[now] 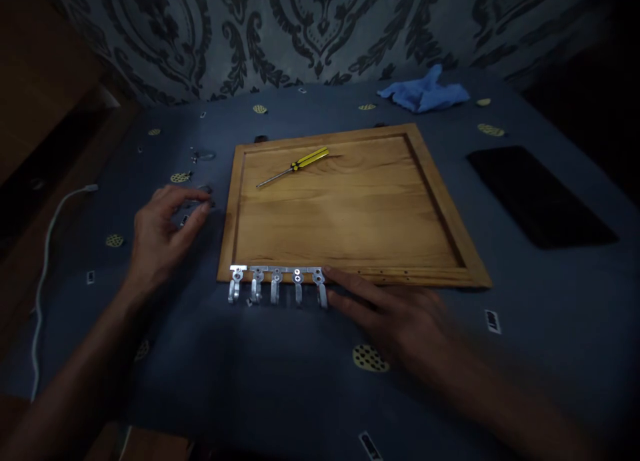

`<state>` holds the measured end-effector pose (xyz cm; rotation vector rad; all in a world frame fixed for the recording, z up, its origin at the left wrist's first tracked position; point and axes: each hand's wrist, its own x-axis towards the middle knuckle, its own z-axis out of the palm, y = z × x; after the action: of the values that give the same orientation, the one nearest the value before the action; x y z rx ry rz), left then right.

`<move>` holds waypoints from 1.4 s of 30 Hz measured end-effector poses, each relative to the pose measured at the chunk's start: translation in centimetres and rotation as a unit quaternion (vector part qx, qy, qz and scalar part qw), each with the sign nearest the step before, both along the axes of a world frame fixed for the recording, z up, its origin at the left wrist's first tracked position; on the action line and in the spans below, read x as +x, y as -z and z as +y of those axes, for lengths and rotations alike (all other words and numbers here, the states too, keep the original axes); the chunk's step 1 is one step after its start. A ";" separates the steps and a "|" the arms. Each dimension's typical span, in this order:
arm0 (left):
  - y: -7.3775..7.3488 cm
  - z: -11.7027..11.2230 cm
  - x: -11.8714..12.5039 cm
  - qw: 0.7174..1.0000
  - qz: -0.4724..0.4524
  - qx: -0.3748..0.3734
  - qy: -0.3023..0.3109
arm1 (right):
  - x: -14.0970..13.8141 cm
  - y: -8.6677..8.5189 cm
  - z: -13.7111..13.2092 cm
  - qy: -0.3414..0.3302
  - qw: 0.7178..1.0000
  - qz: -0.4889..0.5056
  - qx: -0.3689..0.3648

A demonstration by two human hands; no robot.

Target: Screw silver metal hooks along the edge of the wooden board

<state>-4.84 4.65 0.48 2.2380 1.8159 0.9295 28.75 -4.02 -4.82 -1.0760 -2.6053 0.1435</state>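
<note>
A wooden board (350, 207) with a raised frame lies flat on a blue patterned cloth (280, 381). A silver metal hook rail (277, 282) with several hooks sits along its near edge at the left. My right hand (395, 317) lies flat with fingers stretched out, fingertips touching the right end of the rail. My left hand (163, 231) hovers left of the board, fingers curled toward small metal parts (200, 201) on the cloth; whether it holds one is unclear. A yellow-and-black screwdriver (295, 167) rests on the board's far left part.
A blue rag (425, 93) lies at the back right. A black flat rectangle (540, 194) sits right of the board. A white cable (47, 247) runs down the left side. More small metal bits (200, 156) lie at the back left. Patterned wallpaper (300, 27) stands behind.
</note>
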 end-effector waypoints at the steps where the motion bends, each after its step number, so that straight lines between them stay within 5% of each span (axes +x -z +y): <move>1: 0.5 0.2 -0.5 1.000 -0.015 0.002 -0.019 | 0.1 0.1 -0.1 0.002 1.000 -0.003 -0.006; 6: 2.5 0.6 -2.3 0.991 -0.115 -0.029 -0.062 | 0.3 0.3 -0.1 -0.012 1.000 0.015 -0.016; 9: 2.0 -0.2 -1.6 0.991 -0.119 -0.029 -0.046 | 0.4 0.5 -0.1 0.001 1.000 0.010 -0.018; 12: 0.5 -2.1 0.7 0.996 -0.065 -0.047 0.047 | 0.5 0.8 -0.2 0.004 1.000 0.003 -0.016; 15: -0.5 -4.2 3.7 0.975 0.031 -0.040 0.218 | 0.3 0.7 -0.2 0.001 1.000 -0.005 -0.001; 18: -0.2 -5.2 6.0 0.954 0.110 -0.045 0.275 | 0.1 0.4 -0.1 0.003 1.000 -0.011 0.009; 27: 1.8 -5.4 6.9 0.952 0.144 -0.061 0.264 | -0.1 -0.2 -0.1 0.003 0.999 -0.048 0.005; 42: 1.7 -5.5 7.1 0.955 0.136 -0.082 0.251 | -0.3 -0.4 0.2 -0.014 1.000 0.006 0.001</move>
<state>2.23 -0.82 -1.19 2.6203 1.2313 0.3791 28.48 -3.82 -4.42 -1.0360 -2.6103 0.1517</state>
